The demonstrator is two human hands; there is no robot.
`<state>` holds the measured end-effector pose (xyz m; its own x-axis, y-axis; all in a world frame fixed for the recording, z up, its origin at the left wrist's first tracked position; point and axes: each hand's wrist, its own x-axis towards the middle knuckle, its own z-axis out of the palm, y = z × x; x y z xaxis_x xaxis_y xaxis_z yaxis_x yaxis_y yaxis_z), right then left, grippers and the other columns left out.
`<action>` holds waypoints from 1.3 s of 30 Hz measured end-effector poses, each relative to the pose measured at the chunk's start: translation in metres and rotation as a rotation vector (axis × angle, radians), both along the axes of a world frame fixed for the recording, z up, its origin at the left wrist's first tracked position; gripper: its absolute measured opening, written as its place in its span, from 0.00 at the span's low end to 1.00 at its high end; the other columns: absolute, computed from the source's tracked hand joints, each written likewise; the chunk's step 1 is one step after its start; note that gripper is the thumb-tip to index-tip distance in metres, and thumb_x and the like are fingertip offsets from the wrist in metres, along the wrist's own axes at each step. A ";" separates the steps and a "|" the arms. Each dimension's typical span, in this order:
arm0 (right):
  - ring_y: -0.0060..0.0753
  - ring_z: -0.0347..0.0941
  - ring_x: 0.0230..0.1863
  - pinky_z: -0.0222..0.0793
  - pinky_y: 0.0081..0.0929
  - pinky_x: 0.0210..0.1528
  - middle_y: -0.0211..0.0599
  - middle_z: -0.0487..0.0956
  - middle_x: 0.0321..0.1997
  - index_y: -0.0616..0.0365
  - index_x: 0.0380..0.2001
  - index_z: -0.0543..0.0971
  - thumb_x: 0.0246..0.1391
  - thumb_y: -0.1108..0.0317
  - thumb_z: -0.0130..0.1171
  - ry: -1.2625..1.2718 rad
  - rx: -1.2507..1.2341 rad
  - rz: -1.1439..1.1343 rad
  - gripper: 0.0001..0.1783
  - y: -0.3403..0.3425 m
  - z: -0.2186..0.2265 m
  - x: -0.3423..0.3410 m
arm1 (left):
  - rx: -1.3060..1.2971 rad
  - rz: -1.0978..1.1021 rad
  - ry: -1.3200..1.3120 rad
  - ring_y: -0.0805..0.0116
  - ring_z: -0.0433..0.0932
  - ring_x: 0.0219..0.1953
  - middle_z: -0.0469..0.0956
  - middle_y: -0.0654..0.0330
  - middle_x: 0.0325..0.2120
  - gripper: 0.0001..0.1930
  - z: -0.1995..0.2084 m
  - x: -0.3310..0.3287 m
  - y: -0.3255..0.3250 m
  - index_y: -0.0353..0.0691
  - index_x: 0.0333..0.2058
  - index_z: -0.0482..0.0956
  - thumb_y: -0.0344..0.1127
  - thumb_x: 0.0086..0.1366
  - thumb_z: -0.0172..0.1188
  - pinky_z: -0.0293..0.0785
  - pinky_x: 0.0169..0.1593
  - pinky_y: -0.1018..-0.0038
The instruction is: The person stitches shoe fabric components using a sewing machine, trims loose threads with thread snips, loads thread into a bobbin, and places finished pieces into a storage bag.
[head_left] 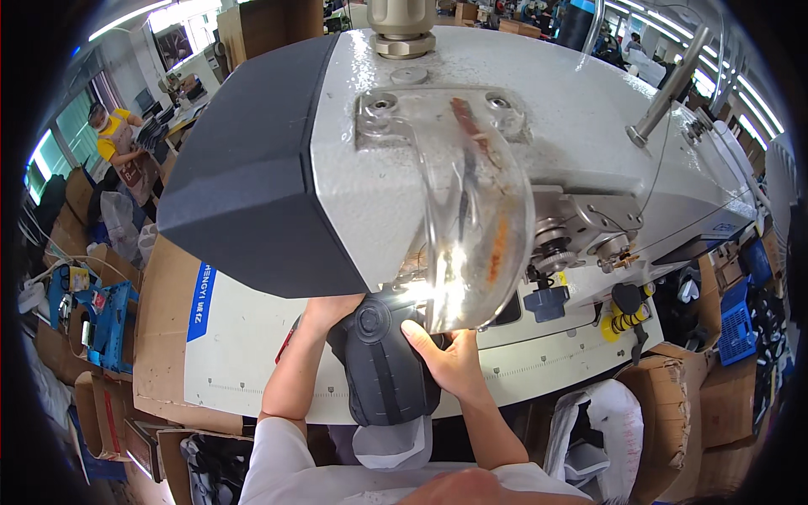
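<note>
A black, padded, rounded piece [389, 370] with a round raised disc near its far end lies under the head of the sewing machine [353, 143]. A white flap [392, 444] hangs below its near end. My right hand [448, 360] grips the piece's right edge, thumb on top and the other fingers partly out of sight. At the far left edge of the piece, my left hand [335, 310] reaches beneath the machine head, its fingers hidden. A clear plastic guard [475, 210] and a bright lamp glare cover the needle area.
The white machine table [252, 337] carries a ruler scale along its near edge. Cardboard boxes [665, 412] stand at both sides, some with dark pieces inside. A yellow-and-black spool [624, 321] sits at the right. Far left, a person [126, 151] in yellow sleeves handles dark pieces.
</note>
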<state>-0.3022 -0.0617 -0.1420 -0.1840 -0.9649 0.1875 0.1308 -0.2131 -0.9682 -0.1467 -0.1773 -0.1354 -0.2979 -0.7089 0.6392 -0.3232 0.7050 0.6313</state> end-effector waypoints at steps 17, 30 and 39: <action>0.15 0.74 0.27 0.69 0.17 0.30 0.30 0.81 0.27 0.65 0.32 0.81 0.55 0.68 0.63 0.026 0.090 -0.037 0.09 0.006 0.002 0.007 | 0.022 0.053 0.002 0.63 0.75 0.27 0.77 0.54 0.24 0.06 -0.001 -0.001 -0.011 0.32 0.29 0.78 0.19 0.51 0.55 0.71 0.31 0.68; 0.18 0.72 0.30 0.70 0.19 0.33 0.31 0.79 0.27 0.70 0.34 0.81 0.51 0.70 0.67 0.251 0.015 -0.233 0.12 -0.001 0.007 0.016 | 0.015 0.116 0.050 0.62 0.75 0.28 0.78 0.53 0.25 0.06 -0.002 -0.006 -0.026 0.31 0.30 0.78 0.19 0.53 0.54 0.71 0.32 0.67; 0.19 0.72 0.31 0.69 0.21 0.34 0.32 0.79 0.31 0.69 0.33 0.79 0.50 0.70 0.67 0.190 0.052 -0.287 0.12 -0.005 0.009 0.012 | 0.001 0.085 0.006 0.61 0.76 0.28 0.78 0.53 0.26 0.06 -0.005 -0.011 -0.030 0.31 0.31 0.78 0.20 0.54 0.54 0.72 0.33 0.66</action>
<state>-0.2900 -0.0662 -0.1328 -0.4162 -0.8878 0.1965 -0.1110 -0.1649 -0.9800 -0.1578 -0.2076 -0.1399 -0.2328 -0.7321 0.6402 -0.3784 0.6746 0.6338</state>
